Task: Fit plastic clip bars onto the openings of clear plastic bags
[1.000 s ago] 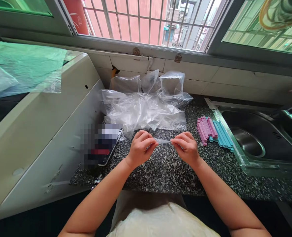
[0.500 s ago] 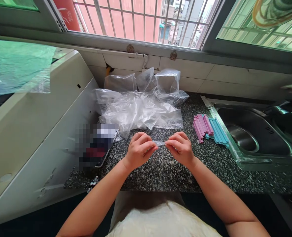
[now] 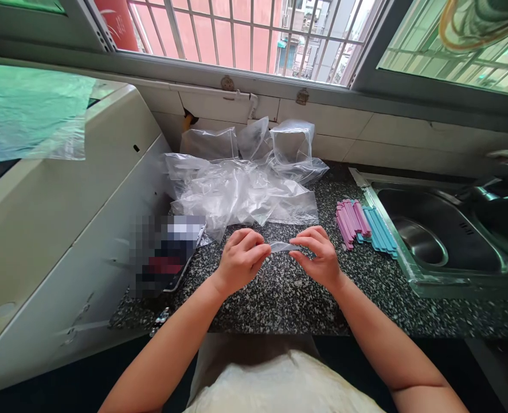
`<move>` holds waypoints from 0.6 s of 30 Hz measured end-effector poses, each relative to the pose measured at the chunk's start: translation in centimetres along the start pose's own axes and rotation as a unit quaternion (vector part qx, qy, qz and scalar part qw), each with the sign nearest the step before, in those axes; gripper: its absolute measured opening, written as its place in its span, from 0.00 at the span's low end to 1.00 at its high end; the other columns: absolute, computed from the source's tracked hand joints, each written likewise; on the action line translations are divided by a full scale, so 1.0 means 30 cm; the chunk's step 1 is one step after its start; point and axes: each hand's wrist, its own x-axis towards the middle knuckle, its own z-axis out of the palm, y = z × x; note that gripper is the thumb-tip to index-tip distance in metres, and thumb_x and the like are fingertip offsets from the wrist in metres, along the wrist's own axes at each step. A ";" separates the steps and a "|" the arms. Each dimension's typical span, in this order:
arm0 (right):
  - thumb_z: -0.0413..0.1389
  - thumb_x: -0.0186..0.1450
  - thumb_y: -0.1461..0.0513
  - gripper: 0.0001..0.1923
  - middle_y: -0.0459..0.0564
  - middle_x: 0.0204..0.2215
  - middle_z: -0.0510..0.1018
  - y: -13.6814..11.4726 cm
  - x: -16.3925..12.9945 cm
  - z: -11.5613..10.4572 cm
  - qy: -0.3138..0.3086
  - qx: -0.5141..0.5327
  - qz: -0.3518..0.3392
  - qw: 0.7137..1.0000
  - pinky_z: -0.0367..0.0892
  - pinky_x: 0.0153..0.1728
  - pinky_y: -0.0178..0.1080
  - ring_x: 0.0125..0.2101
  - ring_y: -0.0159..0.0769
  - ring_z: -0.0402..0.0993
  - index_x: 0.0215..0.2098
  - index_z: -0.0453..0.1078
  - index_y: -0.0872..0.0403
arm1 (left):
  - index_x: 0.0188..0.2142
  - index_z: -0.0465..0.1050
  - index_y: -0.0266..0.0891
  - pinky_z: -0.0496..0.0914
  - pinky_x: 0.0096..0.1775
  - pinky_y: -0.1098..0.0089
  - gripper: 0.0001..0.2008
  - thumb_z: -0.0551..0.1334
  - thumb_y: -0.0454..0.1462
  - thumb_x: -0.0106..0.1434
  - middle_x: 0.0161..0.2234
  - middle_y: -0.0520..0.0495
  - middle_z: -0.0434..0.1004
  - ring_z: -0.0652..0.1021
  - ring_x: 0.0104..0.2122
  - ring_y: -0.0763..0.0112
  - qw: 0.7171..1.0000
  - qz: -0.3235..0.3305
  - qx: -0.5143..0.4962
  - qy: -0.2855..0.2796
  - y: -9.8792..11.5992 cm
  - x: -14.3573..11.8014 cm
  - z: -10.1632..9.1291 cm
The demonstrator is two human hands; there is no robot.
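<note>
Fingers of the left hand [image 3: 240, 261] and right hand [image 3: 318, 258] pinched a small clear bag [image 3: 283, 247], seemingly working it open; next needed gentle pulling.

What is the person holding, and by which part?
A small clear plastic strip, pinched at its two ends: left hand on one, right hand on the other.

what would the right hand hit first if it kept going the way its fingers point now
The right hand points leftward, across the small clear plastic strip pinched between both hands. Going straight on, it would probably meet the left hand first, at its fingertips, though their relative depth is hard to judge.
</note>
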 end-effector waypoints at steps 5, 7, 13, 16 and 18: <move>0.58 0.59 0.65 0.03 0.47 0.26 0.75 -0.015 0.005 0.001 0.004 -0.006 -0.032 0.999 0.66 0.33 0.41 0.31 0.35 0.67 0.31 0.72 0.51 | 0.29 0.72 0.40 0.66 0.40 0.67 0.07 0.57 0.33 0.62 0.29 0.47 0.72 0.69 0.35 0.67 0.999 0.029 0.024 -0.023 0.006 -0.005 0.007; 0.57 0.60 0.65 0.04 0.47 0.24 0.75 -0.016 0.006 0.002 0.002 -0.014 -0.032 0.999 0.66 0.32 0.40 0.30 0.35 0.67 0.29 0.72 0.50 | 0.30 0.72 0.40 0.66 0.40 0.67 0.07 0.56 0.33 0.62 0.29 0.47 0.72 0.69 0.35 0.67 0.999 0.027 0.026 -0.025 0.008 -0.005 0.007; 0.56 0.60 0.65 0.05 0.46 0.24 0.75 -0.013 0.006 0.000 0.008 -0.022 -0.032 0.999 0.66 0.32 0.40 0.30 0.35 0.67 0.27 0.71 0.50 | 0.30 0.71 0.40 0.67 0.41 0.67 0.06 0.57 0.34 0.62 0.29 0.47 0.72 0.69 0.36 0.67 1.000 -0.007 -0.014 -0.008 0.009 -0.002 0.003; 0.56 0.60 0.66 0.05 0.47 0.24 0.74 -0.015 0.005 -0.003 0.017 -0.007 -0.036 0.999 0.65 0.32 0.40 0.30 0.35 0.67 0.27 0.71 0.51 | 0.33 0.71 0.40 0.68 0.39 0.66 0.02 0.60 0.35 0.61 0.30 0.47 0.72 0.69 0.35 0.67 0.997 -0.040 -0.069 0.010 0.005 0.002 -0.002; 0.56 0.60 0.66 0.05 0.47 0.24 0.74 -0.015 0.005 -0.005 0.022 0.001 -0.030 0.999 0.65 0.32 0.40 0.30 0.35 0.67 0.28 0.71 0.51 | 0.37 0.70 0.40 0.69 0.38 0.65 0.05 0.61 0.37 0.60 0.31 0.47 0.72 0.69 0.35 0.67 0.992 -0.065 -0.103 0.018 0.003 0.007 -0.006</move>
